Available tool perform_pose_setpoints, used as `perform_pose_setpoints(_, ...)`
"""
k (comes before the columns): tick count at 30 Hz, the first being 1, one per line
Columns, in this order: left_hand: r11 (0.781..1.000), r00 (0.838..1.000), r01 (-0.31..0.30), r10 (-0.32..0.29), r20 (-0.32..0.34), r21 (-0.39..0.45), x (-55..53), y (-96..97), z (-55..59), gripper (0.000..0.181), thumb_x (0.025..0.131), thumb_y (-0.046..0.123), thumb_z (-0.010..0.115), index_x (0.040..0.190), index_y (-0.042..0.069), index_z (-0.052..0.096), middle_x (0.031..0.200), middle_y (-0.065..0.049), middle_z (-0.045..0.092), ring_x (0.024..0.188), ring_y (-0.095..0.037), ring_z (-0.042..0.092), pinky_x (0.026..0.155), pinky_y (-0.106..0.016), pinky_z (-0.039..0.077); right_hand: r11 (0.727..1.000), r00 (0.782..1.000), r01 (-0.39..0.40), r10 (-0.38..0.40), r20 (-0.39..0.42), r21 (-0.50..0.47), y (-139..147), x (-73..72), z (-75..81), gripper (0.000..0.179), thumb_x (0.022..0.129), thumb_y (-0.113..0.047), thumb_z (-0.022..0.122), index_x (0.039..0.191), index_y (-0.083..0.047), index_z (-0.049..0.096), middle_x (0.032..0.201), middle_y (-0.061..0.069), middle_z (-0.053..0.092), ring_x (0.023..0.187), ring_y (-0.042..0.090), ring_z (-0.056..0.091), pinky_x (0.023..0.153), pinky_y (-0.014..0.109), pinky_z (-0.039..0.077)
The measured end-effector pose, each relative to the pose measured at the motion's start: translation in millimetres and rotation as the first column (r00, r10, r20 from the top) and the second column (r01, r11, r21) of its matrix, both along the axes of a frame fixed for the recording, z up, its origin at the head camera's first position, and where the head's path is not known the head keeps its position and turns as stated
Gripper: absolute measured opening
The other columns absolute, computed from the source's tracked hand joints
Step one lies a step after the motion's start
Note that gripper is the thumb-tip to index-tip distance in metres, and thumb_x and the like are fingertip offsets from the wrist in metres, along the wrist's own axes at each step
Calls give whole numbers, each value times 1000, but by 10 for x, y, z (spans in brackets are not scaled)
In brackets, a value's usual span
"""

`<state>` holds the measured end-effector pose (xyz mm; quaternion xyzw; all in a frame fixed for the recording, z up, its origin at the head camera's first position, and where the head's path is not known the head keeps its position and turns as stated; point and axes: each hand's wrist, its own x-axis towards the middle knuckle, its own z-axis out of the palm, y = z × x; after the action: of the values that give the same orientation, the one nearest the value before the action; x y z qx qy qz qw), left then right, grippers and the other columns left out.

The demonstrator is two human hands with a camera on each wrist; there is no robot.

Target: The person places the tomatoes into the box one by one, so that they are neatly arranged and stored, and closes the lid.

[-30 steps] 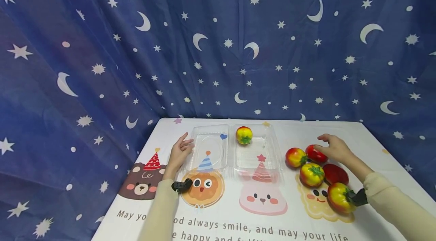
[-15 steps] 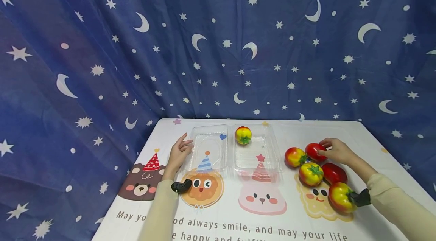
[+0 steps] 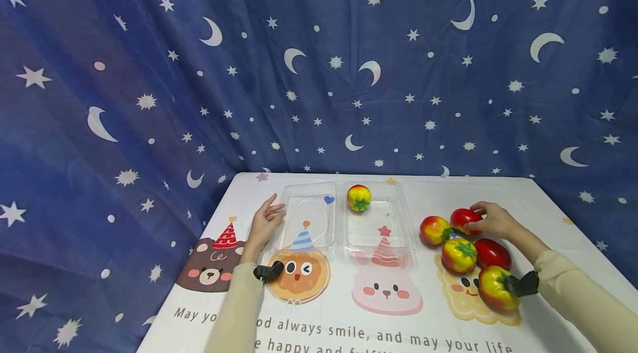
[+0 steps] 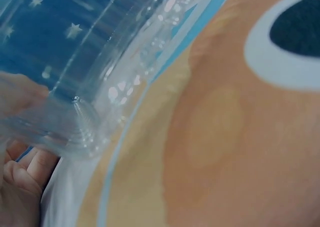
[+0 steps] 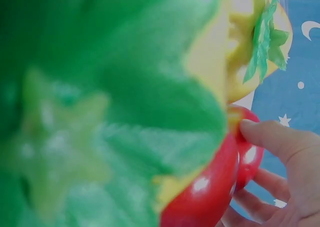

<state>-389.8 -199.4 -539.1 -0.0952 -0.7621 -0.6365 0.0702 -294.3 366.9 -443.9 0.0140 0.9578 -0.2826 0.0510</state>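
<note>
My right hand (image 3: 498, 221) grips the farthest red fruit (image 3: 464, 219) of a cluster on the right, thumb on its near side and fingers round the far side. In the right wrist view the thumb lies on the glossy red fruit (image 5: 248, 159). My left hand (image 3: 265, 224), fingers relaxed, is at the left edge of a clear plastic clamshell box (image 3: 305, 211), which lies opened flat. In the left wrist view the fingers (image 4: 40, 167) show beside and through the box's corner. A yellow-and-red fruit (image 3: 359, 198) with a green leafy top sits in the box's right half.
Near the right hand lie a red-and-yellow fruit (image 3: 435, 230), a leafy-topped one (image 3: 459, 256), a dark red one (image 3: 493, 254) and a large one (image 3: 498, 287) beneath the wrist camera. A blue star-patterned curtain (image 3: 299, 92) hangs behind the table (image 3: 448, 192).
My right hand has come down from above the far red fruit, and its thumb and fingers have closed round it. The left hand stays at the box edge.
</note>
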Motion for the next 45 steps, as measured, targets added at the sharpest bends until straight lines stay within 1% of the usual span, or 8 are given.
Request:
perform_pose_setpoints(7,999,999,52,-52,-1,10,175,64,265,64,93,-3,62,151,0,35,131,-33,55,113,-45,59,82,-23,53,1000,1000,11,-11,-3,4,38,10,9,67,84,-15,75,126,23,40,115,44,49,100,52,54,82,51,55)
perform_pose_setpoints(10,999,999,34,-34,-6,-19,139,50,206,65,93,-2,63,152,2,35,131,-29,57,112,-40,61,83,-22,52,1000,999,18,-18,-34,-1,33,14,29,65,87,-18,70,128,22,39,116,44,49,100,53,54,80,50,56)
perform_pose_setpoints(14,1000,997,4,-6,-79,-23,12,6,-18,65,92,1,64,151,4,38,126,-24,62,105,-30,66,78,-18,52,1000,998,9,-10,-67,-22,10,10,85,64,92,-22,67,130,21,39,119,44,49,103,53,54,80,50,56)
perform_pose_setpoints(18,1000,995,-1,0,-97,-11,6,-12,-44,64,92,1,64,150,2,38,125,-25,63,103,-27,67,77,-19,52,999,998,-6,4,-66,-38,-39,0,165,66,95,-29,64,133,19,39,122,43,49,106,53,55,81,49,56)
perform_pose_setpoints(22,1000,999,-2,2,-43,-14,24,-15,3,64,94,1,63,152,1,35,129,-28,59,109,-36,64,77,-16,51,997,999,-5,1,-49,-77,-106,-4,254,68,97,-35,60,135,17,38,126,43,48,107,51,56,79,47,57)
perform_pose_setpoints(26,999,999,32,-32,-20,12,97,-11,131,65,93,-3,62,151,-3,34,130,-34,55,111,-45,60,76,-15,50,990,1000,11,-13,-18,-143,-167,-10,308,71,99,-39,57,138,16,36,130,43,44,109,49,56,81,46,57)
perform_pose_setpoints(31,998,998,63,-63,-3,15,195,5,281,65,93,-3,62,152,-1,33,132,-34,54,113,-45,59,79,-18,52,976,1000,-10,9,-6,-218,-230,-31,338,72,101,-42,53,143,13,32,130,40,47,104,41,62,84,45,56)
perform_pose_setpoints(45,997,997,75,-75,4,14,229,-3,324,64,95,-3,60,152,-2,32,133,-35,52,115,-47,57,78,-15,50,946,999,-36,46,22,-321,-341,-79,303,61,107,-32,35,155,1,17,134,39,40,99,42,59,81,43,57)
